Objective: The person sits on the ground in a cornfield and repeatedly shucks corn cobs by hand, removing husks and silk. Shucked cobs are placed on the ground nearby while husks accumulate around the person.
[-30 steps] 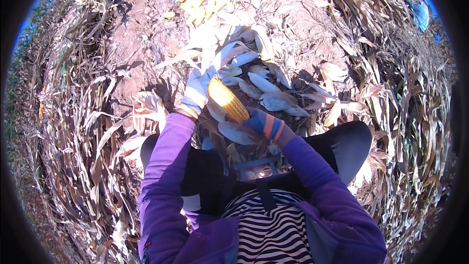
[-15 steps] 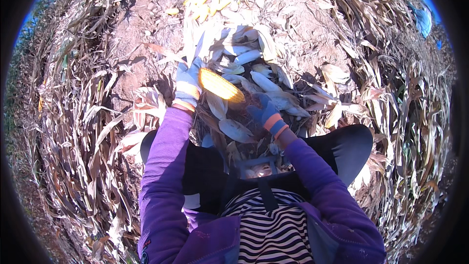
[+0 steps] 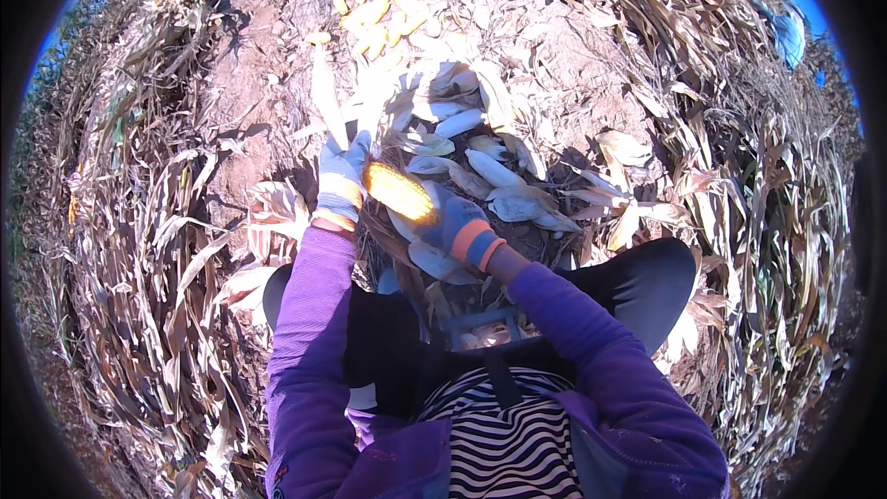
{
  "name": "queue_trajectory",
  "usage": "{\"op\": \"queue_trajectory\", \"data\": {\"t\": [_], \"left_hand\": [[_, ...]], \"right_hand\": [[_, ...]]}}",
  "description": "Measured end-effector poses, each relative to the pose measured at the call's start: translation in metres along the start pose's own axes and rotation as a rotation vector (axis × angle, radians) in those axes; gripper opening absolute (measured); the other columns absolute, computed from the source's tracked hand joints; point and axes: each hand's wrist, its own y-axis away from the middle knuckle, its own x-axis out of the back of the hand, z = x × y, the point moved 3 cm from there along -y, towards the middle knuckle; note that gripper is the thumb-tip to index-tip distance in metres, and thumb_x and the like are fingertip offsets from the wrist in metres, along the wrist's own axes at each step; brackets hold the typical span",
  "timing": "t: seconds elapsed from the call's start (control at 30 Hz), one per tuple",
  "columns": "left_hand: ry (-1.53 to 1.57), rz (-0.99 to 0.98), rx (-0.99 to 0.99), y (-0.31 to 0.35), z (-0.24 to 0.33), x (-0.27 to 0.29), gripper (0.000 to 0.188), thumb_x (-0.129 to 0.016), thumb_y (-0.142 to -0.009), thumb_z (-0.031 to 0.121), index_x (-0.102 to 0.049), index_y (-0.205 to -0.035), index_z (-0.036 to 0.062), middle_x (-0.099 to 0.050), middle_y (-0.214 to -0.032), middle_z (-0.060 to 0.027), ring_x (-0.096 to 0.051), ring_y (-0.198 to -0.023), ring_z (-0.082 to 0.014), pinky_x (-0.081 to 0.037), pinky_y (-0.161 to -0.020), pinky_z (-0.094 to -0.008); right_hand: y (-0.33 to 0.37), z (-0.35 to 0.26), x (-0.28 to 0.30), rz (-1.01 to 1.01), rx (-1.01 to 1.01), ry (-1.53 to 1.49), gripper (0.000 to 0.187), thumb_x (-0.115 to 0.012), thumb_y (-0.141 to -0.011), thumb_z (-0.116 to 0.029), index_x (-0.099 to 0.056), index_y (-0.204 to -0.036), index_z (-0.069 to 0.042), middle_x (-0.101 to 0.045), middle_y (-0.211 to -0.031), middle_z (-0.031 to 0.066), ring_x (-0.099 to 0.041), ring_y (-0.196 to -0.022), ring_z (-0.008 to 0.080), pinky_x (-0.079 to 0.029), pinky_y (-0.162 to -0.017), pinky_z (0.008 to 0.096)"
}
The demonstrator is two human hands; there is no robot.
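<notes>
A bare yellow ear of corn (image 3: 399, 193) slants between my two gloved hands, in front of my lap. My left hand (image 3: 342, 171), in a pale glove with a striped cuff, is closed around the upper left end, where pale husk leaves (image 3: 325, 97) stick out beyond the fingers. At the lower right end my right hand (image 3: 450, 220), in a blue-grey glove with an orange and blue cuff, closes on the cob; its fingertips are partly hidden behind the kernels.
Ears in pale husk (image 3: 494, 169) lie in a heap just beyond my hands. Farther off, several husked yellow ears (image 3: 379, 23) lie on bare soil. Dry stalks (image 3: 152, 249) bank up on the left, and more stalks (image 3: 767, 157) on the right. My bent knees flank the near side.
My right hand has moved left and up onto the lower end of the ear, from which it was apart. The ear and my left hand have shifted slightly left and down.
</notes>
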Motion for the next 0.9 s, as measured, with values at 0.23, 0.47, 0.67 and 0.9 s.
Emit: {"op": "queue_trajectory", "data": {"t": [0.23, 0.47, 0.67, 0.9], "left_hand": [[0.395, 0.202, 0.158, 0.010, 0.019, 0.002, 0.012, -0.057, -0.090, 0.019, -0.052, -0.085, 0.0099, -0.049, -0.062, 0.0029, -0.048, -0.049, -0.0083, -0.041, -0.040, -0.0219], [0.975, -0.029, 0.148, -0.019, 0.021, 0.041, 0.033, -0.040, -0.095, 0.035, -0.046, -0.070, 0.0141, -0.029, -0.051, 0.0043, -0.026, -0.042, -0.0117, -0.026, -0.042, -0.0268], [1.155, 0.293, 0.050, -0.052, 0.006, 0.147, 0.028, -0.042, -0.093, 0.036, -0.054, -0.083, 0.0124, -0.046, -0.060, -0.0022, -0.045, -0.056, -0.0206, -0.042, -0.059, -0.0382], [0.893, 0.608, -0.069, -0.044, 0.036, 0.172, 0.023, -0.068, -0.079, 0.036, -0.059, -0.083, 0.0143, -0.060, -0.074, -0.0044, -0.055, -0.066, -0.0213, -0.047, -0.064, -0.0371]], "right_hand": [[0.012, -0.003, -0.022, 0.024, 0.036, -0.203, 0.069, -0.072, -0.066, -0.044, -0.051, -0.115, 0.000, -0.062, -0.092, 0.0237, -0.061, -0.085, 0.0373, -0.049, -0.074, 0.0411], [0.025, 0.010, -0.072, -0.133, -0.197, -1.219, 0.044, -0.070, -0.077, -0.021, -0.054, -0.112, -0.001, -0.064, -0.091, 0.0076, -0.062, -0.075, 0.0178, -0.050, -0.065, 0.0304], [0.053, 0.048, -0.114, -0.295, -0.703, -1.353, 0.036, -0.071, -0.077, -0.018, -0.056, -0.107, -0.006, -0.060, -0.082, 0.0043, -0.057, -0.067, 0.0157, -0.047, -0.056, 0.0298], [0.018, 0.150, -0.140, -0.173, -1.079, -1.416, 0.029, -0.072, -0.076, -0.029, -0.058, -0.094, -0.011, -0.059, -0.075, 0.0062, -0.055, -0.060, 0.0206, -0.044, -0.048, 0.0342]]}}
